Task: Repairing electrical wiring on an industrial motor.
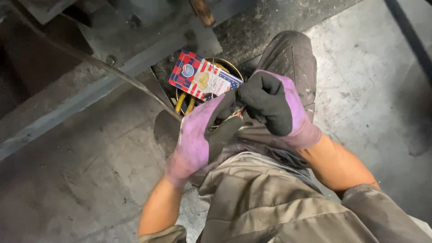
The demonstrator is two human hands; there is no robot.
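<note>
Gloved hands working over a round tin on the floor

Left hand (198,135) and right hand (274,108), in purple-and-black gloves, are pinching closed together on a small item (237,112) too hidden to identify; it is hovering just above the round tin (227,64), which is carrying a red-white-blue flat box (202,78) beside the knee.

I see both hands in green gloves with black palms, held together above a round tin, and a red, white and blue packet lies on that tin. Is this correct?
Not quite: the head view shows the gloves as purple, not green. The left hand and the right hand wear purple gloves with black palms, held together above the round tin, and the red, white and blue packet lies on it.
</note>
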